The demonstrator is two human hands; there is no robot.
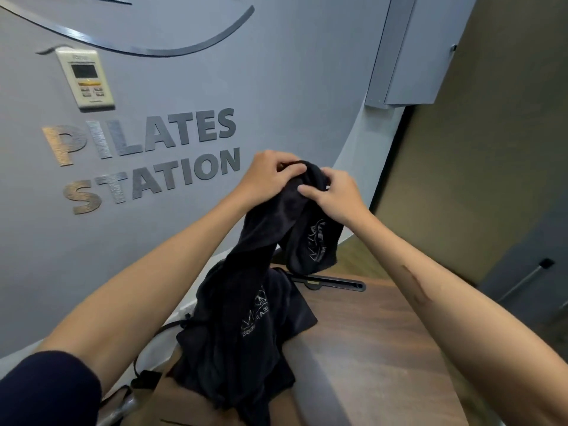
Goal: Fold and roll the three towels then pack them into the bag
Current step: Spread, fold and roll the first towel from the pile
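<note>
Above the wooden table [384,348], a black towel [276,222] hangs from both hands: the left hand [270,173] pinches its top edge, the right hand [333,195] grips it just beside. More black towels [242,333] lie heaped below, before a grey wall [276,87].

Pilates studio, "PILATES STATION" wall lettering [141,161], wooden counter [384,348]

- Black terry-cloth towel with pale stitched logo [295,216]: soft, matt, napped.
- Heap of black cloth towels [242,333]: same matt nap.
- Brown wood-grain tabletop [384,348]: smooth, low sheen.
- Brushed-metal wall letters [138,158]: dull shine.
- Cream plastic wall controller [86,78]: smooth.
</note>
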